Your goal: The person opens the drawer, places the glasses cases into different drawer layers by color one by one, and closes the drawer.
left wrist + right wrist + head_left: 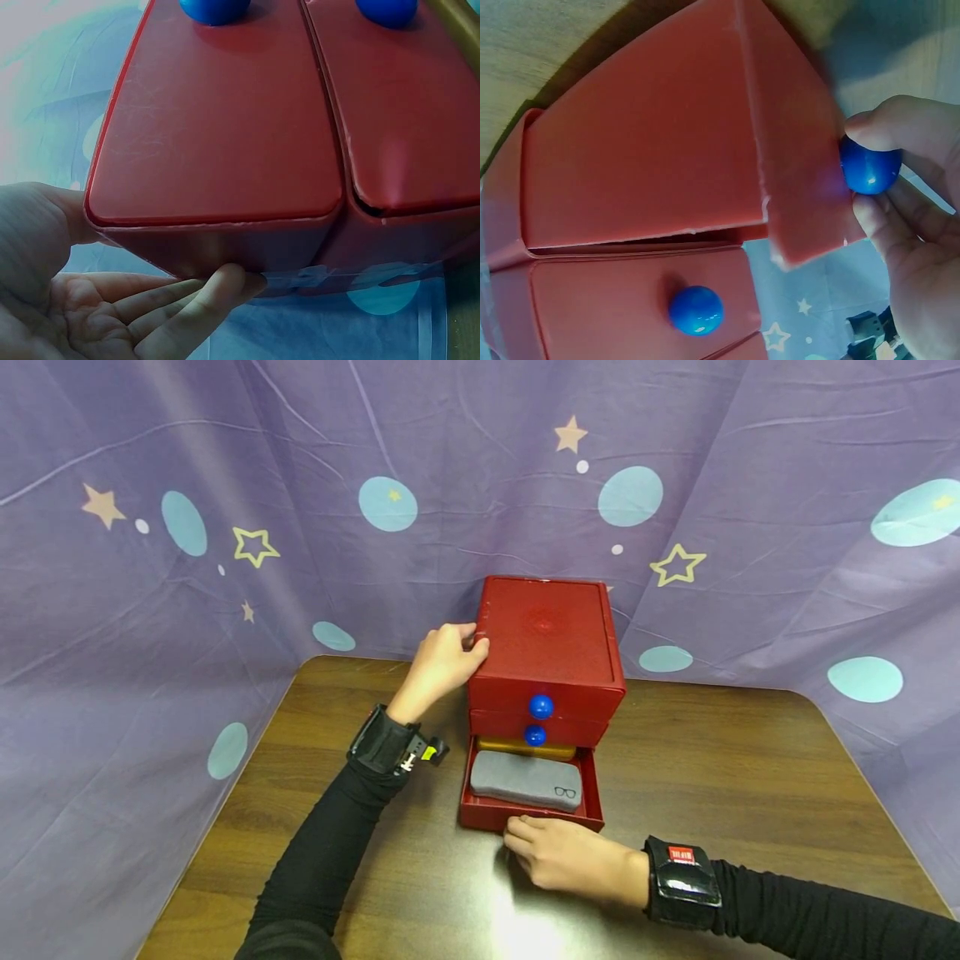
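A red box of drawers (543,635) stands on the table, its bottom drawer (487,817) pulled out. Inside that drawer lies a grey glasses case (525,778) with a small glasses print, and behind it a gold-coloured thing (551,750) is partly hidden under the upper drawers. My left hand (448,658) holds the box at its upper left side, thumb on the top edge and fingers along the side (172,300). With thumb and fingers, my right hand (558,856) pinches the blue round knob (871,166) of the bottom drawer.
Two more blue knobs, an upper one (542,707) and a lower one (535,736), sit on the closed drawers above. The brown wooden table (750,793) extends to both sides. A purple curtain (480,460) with stars and dots hangs right behind the box.
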`<state>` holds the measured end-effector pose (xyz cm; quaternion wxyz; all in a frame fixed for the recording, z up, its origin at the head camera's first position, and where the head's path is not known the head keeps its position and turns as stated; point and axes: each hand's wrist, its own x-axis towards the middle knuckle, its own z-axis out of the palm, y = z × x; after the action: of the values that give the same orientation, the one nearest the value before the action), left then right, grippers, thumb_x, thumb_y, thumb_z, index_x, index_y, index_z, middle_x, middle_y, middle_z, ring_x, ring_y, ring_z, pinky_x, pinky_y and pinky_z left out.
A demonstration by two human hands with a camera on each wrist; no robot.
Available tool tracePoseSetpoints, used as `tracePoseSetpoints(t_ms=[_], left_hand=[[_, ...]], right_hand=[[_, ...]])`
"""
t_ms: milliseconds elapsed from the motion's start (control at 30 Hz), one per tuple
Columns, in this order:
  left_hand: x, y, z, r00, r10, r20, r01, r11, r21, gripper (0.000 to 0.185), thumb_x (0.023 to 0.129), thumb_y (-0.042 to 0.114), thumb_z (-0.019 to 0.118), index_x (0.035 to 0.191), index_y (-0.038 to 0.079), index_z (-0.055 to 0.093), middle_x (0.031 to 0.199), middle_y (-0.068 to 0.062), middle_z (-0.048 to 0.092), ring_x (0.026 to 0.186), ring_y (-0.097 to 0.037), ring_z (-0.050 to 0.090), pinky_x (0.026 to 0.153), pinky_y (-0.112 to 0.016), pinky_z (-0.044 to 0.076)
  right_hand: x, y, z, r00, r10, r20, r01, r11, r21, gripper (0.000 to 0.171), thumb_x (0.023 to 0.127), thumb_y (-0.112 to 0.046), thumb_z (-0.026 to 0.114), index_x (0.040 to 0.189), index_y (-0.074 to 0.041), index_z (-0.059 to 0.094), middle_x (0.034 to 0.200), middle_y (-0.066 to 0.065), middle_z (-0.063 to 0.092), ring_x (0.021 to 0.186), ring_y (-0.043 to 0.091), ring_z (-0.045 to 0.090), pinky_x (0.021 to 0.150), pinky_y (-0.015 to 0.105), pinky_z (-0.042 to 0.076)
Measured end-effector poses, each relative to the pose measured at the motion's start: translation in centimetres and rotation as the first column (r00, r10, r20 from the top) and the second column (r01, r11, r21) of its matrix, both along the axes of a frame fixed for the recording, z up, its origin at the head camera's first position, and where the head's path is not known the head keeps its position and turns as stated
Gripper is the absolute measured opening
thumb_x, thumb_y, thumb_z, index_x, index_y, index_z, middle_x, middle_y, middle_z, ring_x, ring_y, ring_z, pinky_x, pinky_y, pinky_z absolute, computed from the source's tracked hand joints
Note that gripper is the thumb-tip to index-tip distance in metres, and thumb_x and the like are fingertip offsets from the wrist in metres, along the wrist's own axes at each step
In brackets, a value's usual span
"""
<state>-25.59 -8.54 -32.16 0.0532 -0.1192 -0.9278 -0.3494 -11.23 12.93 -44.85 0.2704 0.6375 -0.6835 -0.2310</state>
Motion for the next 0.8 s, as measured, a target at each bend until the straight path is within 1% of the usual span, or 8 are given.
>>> tracePoseSetpoints(t_ms=[133, 333, 467, 567, 700, 800], left_hand=[[0.1, 0.0, 0.0, 1.0, 0.001, -0.001, -0.001, 1.0, 0.001, 0.044, 0.099, 0.023, 0.059, 0.137, 0.001, 0.063, 0.118, -0.014, 0.074, 0.099, -0.028, 0.069, 0.09, -0.044, 0.054], [0.1, 0.1, 0.1, 1.0, -0.003, -0.004, 0.003, 1.0, 0.001, 0.043, 0.099, 0.022, 0.059, 0.137, 0.001, 0.064, 0.116, -0.014, 0.075, 0.099, -0.028, 0.069, 0.09, -0.044, 0.054], [0.2, 0.1, 0.1, 1.0, -0.002, 0.002, 0.002, 1.0, 0.001, 0.044, 0.099, 0.022, 0.059, 0.138, 0.001, 0.063, 0.118, -0.014, 0.075, 0.099, -0.027, 0.069, 0.09, -0.044, 0.054], [0.2, 0.1, 0.1, 1.0, -0.001, 0.004, 0.001, 1.0, -0.001, 0.044, 0.1, 0.022, 0.059, 0.138, 0.001, 0.062, 0.118, -0.014, 0.075, 0.099, -0.027, 0.069, 0.09, -0.044, 0.054], [0.1, 0.1, 0.1, 1.0, 0.001, 0.002, -0.001, 1.0, -0.012, 0.044, 0.1, 0.022, 0.058, 0.138, 0.001, 0.063, 0.118, -0.014, 0.075, 0.098, -0.028, 0.068, 0.09, -0.044, 0.054], [0.1, 0.2, 0.1, 1.0, 0.005, 0.002, -0.005, 1.0, -0.017, 0.045, 0.099, 0.023, 0.058, 0.138, 0.0, 0.062, 0.121, -0.014, 0.073, 0.101, -0.028, 0.069, 0.092, -0.045, 0.054]], right_hand=[[-0.5, 0.1, 0.1, 1.0, -0.011, 0.004, 0.011, 1.0, -0.003, 0.015, 0.088, -0.028, 0.064, 0.093, -0.021, 0.076, 0.098, -0.001, 0.062, 0.098, 0.015, 0.057, 0.093, 0.023, 0.053], [-1.0, 0.3, 0.2, 0.999, -0.031, 0.024, 0.031, 1.0, 0.007, 0.011, 0.086, -0.024, 0.07, 0.094, -0.02, 0.077, 0.099, -0.001, 0.062, 0.1, 0.015, 0.058, 0.096, 0.025, 0.053], [-1.3, 0.5, 0.1, 0.998, -0.049, 0.044, 0.049, 0.999, 0.012, 0.013, 0.084, -0.023, 0.073, 0.096, -0.018, 0.078, 0.103, 0.001, 0.063, 0.104, 0.016, 0.06, 0.097, 0.025, 0.053], [-1.7, 0.6, -0.1, 0.996, -0.07, 0.046, 0.07, 0.998, 0.011, 0.015, 0.085, -0.023, 0.073, 0.098, -0.017, 0.078, 0.105, 0.001, 0.064, 0.105, 0.016, 0.061, 0.097, 0.025, 0.053], [-2.1, 0.7, -0.3, 0.995, -0.088, 0.045, 0.088, 0.996, 0.012, 0.016, 0.084, -0.023, 0.074, 0.099, -0.018, 0.079, 0.107, 0.001, 0.064, 0.106, 0.016, 0.061, 0.097, 0.026, 0.053], [-2.4, 0.8, -0.5, 0.994, -0.096, 0.052, 0.095, 0.995, 0.012, 0.017, 0.082, -0.024, 0.077, 0.098, -0.019, 0.08, 0.11, 0.001, 0.066, 0.108, 0.017, 0.062, 0.098, 0.026, 0.053]])
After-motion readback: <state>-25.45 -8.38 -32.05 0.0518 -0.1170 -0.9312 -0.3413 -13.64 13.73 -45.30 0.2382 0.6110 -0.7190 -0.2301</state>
